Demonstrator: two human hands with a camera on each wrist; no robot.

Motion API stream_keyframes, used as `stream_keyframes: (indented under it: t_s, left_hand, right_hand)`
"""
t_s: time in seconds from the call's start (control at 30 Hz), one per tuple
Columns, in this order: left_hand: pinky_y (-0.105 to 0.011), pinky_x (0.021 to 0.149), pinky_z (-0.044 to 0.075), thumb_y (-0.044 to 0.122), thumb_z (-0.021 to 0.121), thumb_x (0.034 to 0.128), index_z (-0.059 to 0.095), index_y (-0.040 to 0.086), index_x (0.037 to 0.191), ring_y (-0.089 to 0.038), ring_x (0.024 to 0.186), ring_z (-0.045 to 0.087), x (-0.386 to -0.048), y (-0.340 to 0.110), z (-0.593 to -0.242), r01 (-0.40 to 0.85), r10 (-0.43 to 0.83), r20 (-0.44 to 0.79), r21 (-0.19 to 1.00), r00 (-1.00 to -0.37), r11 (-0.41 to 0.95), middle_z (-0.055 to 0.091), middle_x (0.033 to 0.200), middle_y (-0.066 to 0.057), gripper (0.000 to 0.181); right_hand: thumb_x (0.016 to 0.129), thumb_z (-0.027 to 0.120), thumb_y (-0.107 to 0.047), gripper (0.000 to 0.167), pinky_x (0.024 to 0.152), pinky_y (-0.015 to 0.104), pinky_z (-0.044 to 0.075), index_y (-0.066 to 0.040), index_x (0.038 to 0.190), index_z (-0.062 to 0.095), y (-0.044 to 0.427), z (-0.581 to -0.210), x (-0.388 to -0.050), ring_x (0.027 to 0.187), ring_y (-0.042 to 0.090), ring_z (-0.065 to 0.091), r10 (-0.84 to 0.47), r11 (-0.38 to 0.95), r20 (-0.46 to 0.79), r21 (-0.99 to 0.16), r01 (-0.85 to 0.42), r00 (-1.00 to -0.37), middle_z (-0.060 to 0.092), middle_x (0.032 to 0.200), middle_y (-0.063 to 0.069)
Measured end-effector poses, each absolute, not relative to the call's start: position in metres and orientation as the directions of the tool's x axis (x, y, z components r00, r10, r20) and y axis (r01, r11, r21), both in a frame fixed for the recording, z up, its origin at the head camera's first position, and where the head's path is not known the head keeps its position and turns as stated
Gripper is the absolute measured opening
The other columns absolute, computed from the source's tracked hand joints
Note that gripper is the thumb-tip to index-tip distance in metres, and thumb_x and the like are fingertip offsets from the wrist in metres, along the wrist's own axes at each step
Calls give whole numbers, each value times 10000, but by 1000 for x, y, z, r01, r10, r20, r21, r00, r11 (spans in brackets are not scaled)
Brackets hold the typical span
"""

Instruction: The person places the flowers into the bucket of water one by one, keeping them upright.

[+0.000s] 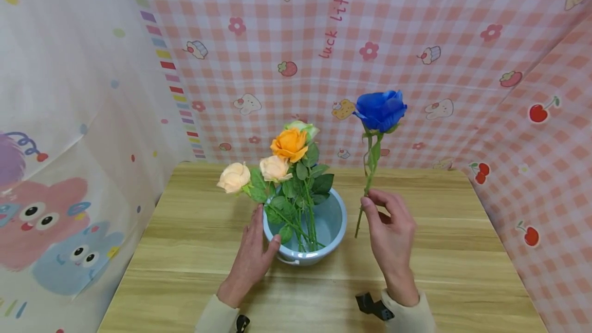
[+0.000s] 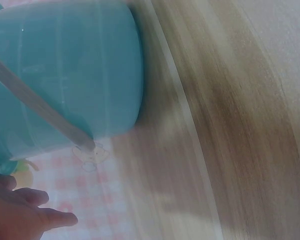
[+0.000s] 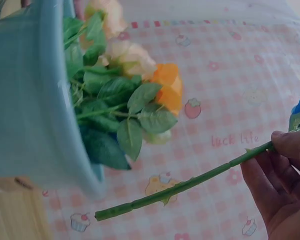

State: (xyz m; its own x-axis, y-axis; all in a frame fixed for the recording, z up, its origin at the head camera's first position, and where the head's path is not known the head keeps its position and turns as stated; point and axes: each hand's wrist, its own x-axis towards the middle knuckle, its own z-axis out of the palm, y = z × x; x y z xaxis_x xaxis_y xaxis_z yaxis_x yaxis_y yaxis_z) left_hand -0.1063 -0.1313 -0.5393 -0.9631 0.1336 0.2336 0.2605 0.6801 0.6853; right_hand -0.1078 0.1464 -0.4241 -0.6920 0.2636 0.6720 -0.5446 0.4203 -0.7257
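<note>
A blue rose [image 1: 381,111] stands nearly upright above the table, right of the bucket, its stem pinched between the thumb and fingers of my right hand [image 1: 392,227]. In the right wrist view the thorny green stem [image 3: 190,183] points toward the bucket, its cut end apart from the rim. My left hand [image 1: 254,251] rests against the left side of the light blue bucket [image 1: 343,220], fingers fairly straight. Inside the bucket lean an orange rose [image 1: 289,144], two peach roses [image 1: 234,177] and a pale green-white one [image 1: 302,128], with leafy stems.
The bucket stands on a wooden table [image 1: 444,251]. A thin handle [image 2: 40,106] hangs down the bucket's side. Behind the table hangs a pink checked cloth [image 1: 324,81], and a white printed cloth [image 1: 92,117] covers the left side.
</note>
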Motion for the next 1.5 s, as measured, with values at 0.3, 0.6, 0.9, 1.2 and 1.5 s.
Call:
stream_keyframes:
  t_s: [0.3, 0.6, 0.9, 1.2, 1.5]
  left_hand:
    - [-681, 1200, 191, 385, 484, 1052, 107, -22, 1642, -411, 1550, 200, -107, -131, -540, 258, 132, 232, 685, -964, 682, 177, 1684, -263, 810]
    - [-671, 1209, 179, 399, 484, 1049, 102, -14, 1645, -408, 1553, 192, -105, -131, -539, 241, 124, 215, 695, -969, 677, 158, 1693, -246, 820]
    - [-664, 1213, 175, 394, 494, 1047, 99, -2, 1649, -402, 1556, 183, -105, -131, -539, 239, 125, 211, 700, -970, 673, 154, 1693, -243, 822]
    - [-664, 1214, 173, 399, 480, 1051, 89, 0, 1650, -403, 1555, 188, -105, -130, -540, 239, 123, 212, 702, -969, 670, 154, 1693, -249, 819]
    - [-669, 1210, 171, 390, 478, 1051, 85, 0, 1650, -413, 1552, 188, -105, -131, -538, 241, 126, 213, 701, -969, 671, 146, 1692, -251, 816]
  right_hand:
    - [849, 771, 124, 187, 728, 132, 571, 59, 1023, 752, 129, -418, -112, 908, 54, 660, 262, 387, 661, -740, -551, -703, 697, 977, 165]
    - [863, 771, 100, 184, 728, 153, 582, 31, 1034, 758, 115, -422, -115, 909, 72, 655, 226, 343, 651, -750, -566, -725, 706, 986, 140]
    - [869, 775, 80, 177, 722, 176, 594, 19, 1033, 752, 108, -442, -118, 882, 109, 676, 174, 326, 633, -760, -562, -754, 712, 966, 114]
    - [860, 795, 60, 145, 712, 210, 607, 18, 989, 744, 107, -462, -122, 819, 211, 737, 106, 388, 604, -757, -527, -790, 732, 915, 84]
    - [868, 814, -2, 132, 693, 296, 629, 0, 985, 753, 107, -471, -127, 814, 212, 749, 55, 495, 502, -764, -414, -863, 746, 936, 83]
